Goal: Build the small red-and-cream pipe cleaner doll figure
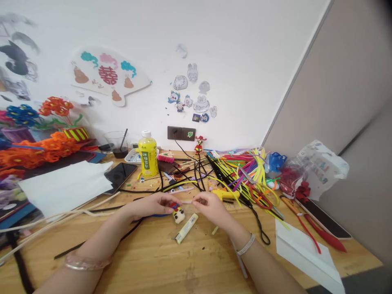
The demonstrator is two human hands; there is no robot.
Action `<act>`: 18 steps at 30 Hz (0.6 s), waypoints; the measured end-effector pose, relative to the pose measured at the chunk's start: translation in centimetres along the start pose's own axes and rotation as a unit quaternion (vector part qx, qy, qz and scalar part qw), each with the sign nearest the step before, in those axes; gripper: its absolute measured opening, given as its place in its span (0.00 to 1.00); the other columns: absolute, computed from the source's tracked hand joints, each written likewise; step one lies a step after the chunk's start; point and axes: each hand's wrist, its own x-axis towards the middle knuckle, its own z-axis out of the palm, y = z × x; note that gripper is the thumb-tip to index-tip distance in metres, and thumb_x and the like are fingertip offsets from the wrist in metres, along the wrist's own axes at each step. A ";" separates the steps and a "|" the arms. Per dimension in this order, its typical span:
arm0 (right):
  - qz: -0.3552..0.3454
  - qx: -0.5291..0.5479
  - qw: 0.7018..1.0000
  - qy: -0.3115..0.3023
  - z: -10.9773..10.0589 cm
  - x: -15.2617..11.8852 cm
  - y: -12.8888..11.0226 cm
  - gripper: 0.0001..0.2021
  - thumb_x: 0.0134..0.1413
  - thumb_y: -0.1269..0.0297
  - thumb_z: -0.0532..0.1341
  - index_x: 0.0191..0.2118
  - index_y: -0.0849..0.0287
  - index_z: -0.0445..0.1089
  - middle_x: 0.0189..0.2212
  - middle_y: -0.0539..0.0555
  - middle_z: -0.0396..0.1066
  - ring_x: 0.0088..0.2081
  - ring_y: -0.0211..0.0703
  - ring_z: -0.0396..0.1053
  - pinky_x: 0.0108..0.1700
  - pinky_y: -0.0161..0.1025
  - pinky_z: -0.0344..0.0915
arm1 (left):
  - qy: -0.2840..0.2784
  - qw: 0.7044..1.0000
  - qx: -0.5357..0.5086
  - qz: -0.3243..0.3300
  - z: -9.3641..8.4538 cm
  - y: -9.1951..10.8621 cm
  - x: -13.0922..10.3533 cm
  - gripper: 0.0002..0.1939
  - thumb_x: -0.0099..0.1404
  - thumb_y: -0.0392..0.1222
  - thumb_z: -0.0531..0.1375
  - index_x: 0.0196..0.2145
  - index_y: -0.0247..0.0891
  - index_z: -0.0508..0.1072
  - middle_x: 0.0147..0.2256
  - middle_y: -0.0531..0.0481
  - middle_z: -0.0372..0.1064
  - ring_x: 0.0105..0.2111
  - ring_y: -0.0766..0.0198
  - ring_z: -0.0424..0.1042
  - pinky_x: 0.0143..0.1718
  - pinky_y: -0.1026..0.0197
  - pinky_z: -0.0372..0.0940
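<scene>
Near the middle of the wooden table, my left hand has its fingers closed around a small doll with a cream face, dark eyes and red, blue and yellow parts. My right hand is pinched just to the right, apart from the doll. A thin pale strip spans the gap between both hands; its ends are hidden at the fingertips. Below the hands lies a pale yellow tube-like object. A yellow glue gun lies behind my right hand.
Black stems and a colourful stem pile spread behind. A yellow bottle, a cup and a phone stand or lie left. White paper and a red-handled tool lie right.
</scene>
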 end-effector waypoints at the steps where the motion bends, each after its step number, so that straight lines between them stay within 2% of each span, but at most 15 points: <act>1: 0.002 -0.006 1.000 -0.006 0.2 0.0 0.0 0.04 0.46 0.72 0.59 0.28 0.61 0.72 0.25 0.50 0.70 0.27 0.36 0.64 0.29 0.31 0.58 | -0.001 1.000 0.008 -0.002 0.0 0.0 0.0 0.19 0.55 0.46 0.60 0.44 0.40 0.70 0.44 0.50 0.69 0.43 0.60 0.65 0.45 0.61 0.59; 8: -0.009 -0.040 0.997 -0.064 1.3 -0.7 -0.6 0.04 0.46 0.71 0.60 0.29 0.58 0.72 0.24 0.48 0.68 0.25 0.34 0.62 0.26 0.29 0.55 | 0.006 0.999 0.049 0.005 0.5 0.1 0.3 0.21 0.56 0.47 0.59 0.47 0.38 0.69 0.46 0.48 0.69 0.46 0.57 0.65 0.47 0.60 0.58; 18: -0.011 -0.035 0.998 -0.059 1.8 -0.8 -1.0 0.05 0.45 0.74 0.60 0.28 0.58 0.72 0.26 0.48 0.69 0.26 0.34 0.62 0.28 0.30 0.55 | 0.004 0.995 0.096 0.015 0.7 0.5 0.4 0.22 0.57 0.47 0.58 0.48 0.37 0.68 0.47 0.47 0.69 0.45 0.58 0.66 0.46 0.62 0.59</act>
